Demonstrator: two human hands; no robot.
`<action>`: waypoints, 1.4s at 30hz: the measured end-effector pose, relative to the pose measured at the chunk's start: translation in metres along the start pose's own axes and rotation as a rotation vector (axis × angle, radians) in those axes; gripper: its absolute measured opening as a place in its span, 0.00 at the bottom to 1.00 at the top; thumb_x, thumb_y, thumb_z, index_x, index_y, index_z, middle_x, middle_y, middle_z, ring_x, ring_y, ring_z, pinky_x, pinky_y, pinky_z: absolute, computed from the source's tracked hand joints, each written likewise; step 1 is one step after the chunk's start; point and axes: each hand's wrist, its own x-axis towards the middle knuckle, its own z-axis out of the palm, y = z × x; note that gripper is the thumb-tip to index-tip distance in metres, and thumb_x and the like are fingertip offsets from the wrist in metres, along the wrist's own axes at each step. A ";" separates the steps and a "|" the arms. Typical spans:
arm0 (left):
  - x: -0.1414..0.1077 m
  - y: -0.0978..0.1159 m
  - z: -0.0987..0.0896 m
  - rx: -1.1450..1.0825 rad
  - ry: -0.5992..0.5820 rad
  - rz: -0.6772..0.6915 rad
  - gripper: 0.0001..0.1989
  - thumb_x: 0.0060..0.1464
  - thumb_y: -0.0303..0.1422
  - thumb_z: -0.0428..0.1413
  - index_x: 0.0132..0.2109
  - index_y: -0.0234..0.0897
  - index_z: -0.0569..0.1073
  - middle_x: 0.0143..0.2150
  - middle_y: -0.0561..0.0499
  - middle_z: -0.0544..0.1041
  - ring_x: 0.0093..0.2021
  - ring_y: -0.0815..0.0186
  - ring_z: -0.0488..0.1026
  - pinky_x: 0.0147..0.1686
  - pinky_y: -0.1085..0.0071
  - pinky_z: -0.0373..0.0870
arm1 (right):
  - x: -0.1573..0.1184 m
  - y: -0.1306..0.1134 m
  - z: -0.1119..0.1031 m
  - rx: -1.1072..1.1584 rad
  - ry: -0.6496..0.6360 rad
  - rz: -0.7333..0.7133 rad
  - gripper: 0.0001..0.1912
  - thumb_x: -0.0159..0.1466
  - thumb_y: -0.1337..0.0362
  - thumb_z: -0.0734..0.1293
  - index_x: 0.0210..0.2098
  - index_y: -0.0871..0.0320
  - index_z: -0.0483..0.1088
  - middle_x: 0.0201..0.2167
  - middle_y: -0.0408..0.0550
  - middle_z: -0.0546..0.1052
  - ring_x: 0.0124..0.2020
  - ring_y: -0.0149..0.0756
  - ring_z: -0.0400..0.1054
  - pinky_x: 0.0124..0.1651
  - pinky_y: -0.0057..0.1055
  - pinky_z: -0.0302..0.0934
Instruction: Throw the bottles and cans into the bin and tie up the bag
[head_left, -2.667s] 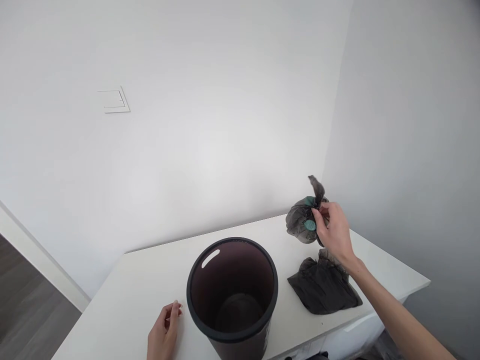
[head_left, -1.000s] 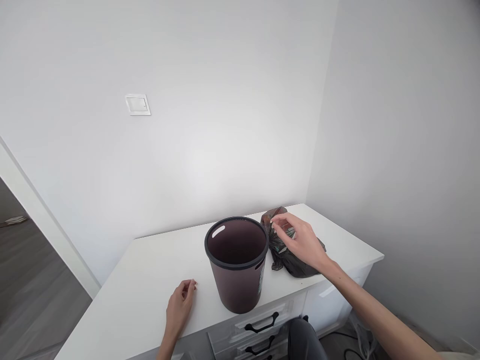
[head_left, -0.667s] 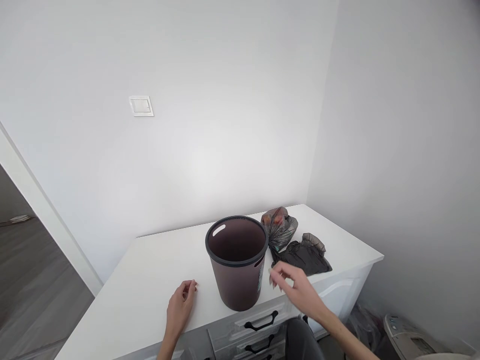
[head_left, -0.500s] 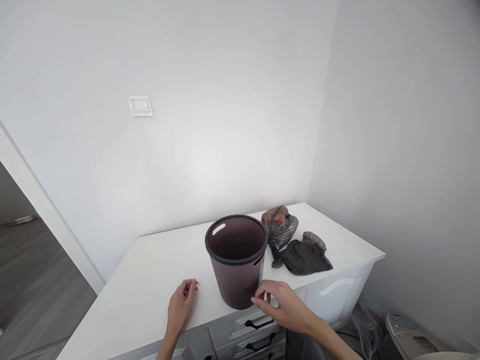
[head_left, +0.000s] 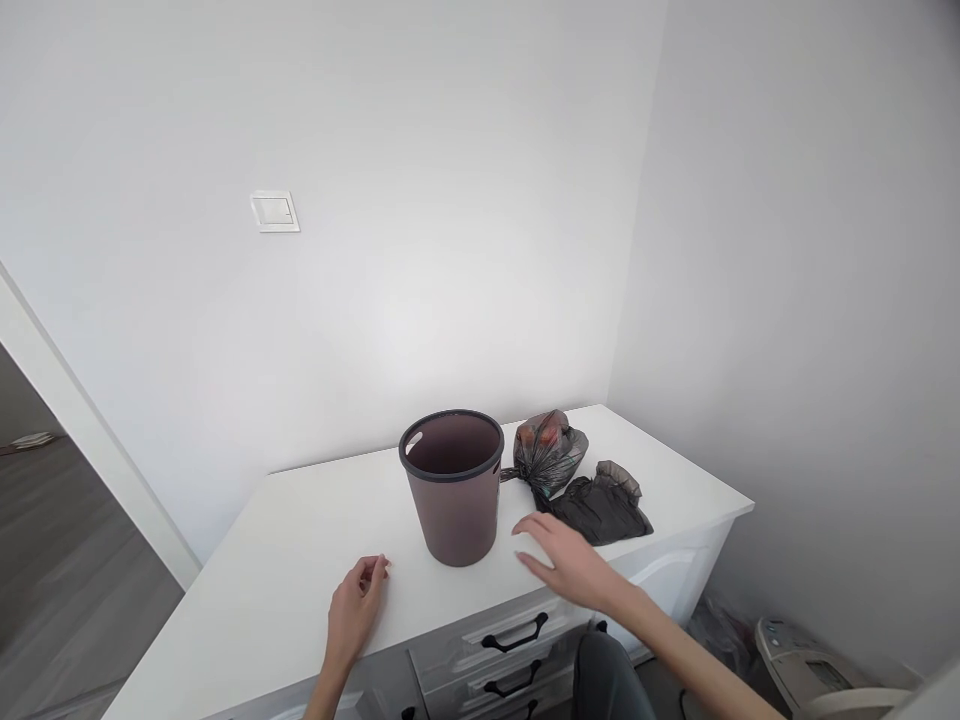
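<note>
A dark purple-brown bin (head_left: pixel 457 515) with a black rim stands upright on the white cabinet top (head_left: pixel 322 530). Right of it lies a knotted, filled dark see-through bag (head_left: pixel 550 452), and in front of that a flat black plastic bag (head_left: pixel 604 508). My right hand (head_left: pixel 551 555) hovers at the bin's right, near the flat bag, thumb and fingers apart and holding nothing. My left hand (head_left: pixel 358 600) rests at the front left of the top, its fingers curled together; whatever may be between them is too small to name.
Drawers with black handles (head_left: pixel 516 634) are below the top's front edge. A light switch (head_left: pixel 275 212) is on the wall. A beige appliance (head_left: pixel 799 665) stands at the lower right, by a clear plastic bag (head_left: pixel 716 640). My knee (head_left: pixel 607 680) shows at the bottom.
The bin stands farther back and more upright, apart from my right hand. My right hand has risen and its fingers have spread. A dark-clad knee has come into view.
</note>
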 end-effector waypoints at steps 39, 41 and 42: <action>-0.003 0.006 0.000 -0.012 -0.002 -0.026 0.25 0.61 0.58 0.48 0.40 0.43 0.78 0.37 0.49 0.83 0.36 0.57 0.77 0.41 0.63 0.71 | -0.097 0.111 0.052 -0.293 0.277 0.131 0.17 0.62 0.76 0.61 0.44 0.53 0.76 0.42 0.53 0.77 0.43 0.48 0.71 0.44 0.43 0.67; -0.005 0.006 0.000 -0.022 -0.006 -0.021 0.26 0.60 0.58 0.48 0.40 0.43 0.78 0.37 0.48 0.83 0.35 0.57 0.77 0.40 0.63 0.71 | -0.095 0.093 0.034 -0.168 0.317 0.145 0.10 0.67 0.69 0.63 0.42 0.53 0.76 0.45 0.54 0.78 0.48 0.50 0.71 0.48 0.45 0.68; -0.007 0.008 0.000 -0.030 -0.008 -0.022 0.27 0.60 0.59 0.48 0.40 0.43 0.78 0.37 0.48 0.83 0.34 0.57 0.77 0.40 0.63 0.71 | -0.093 0.082 0.024 -0.088 0.342 0.158 0.08 0.69 0.65 0.64 0.42 0.52 0.76 0.48 0.54 0.78 0.51 0.50 0.71 0.52 0.46 0.68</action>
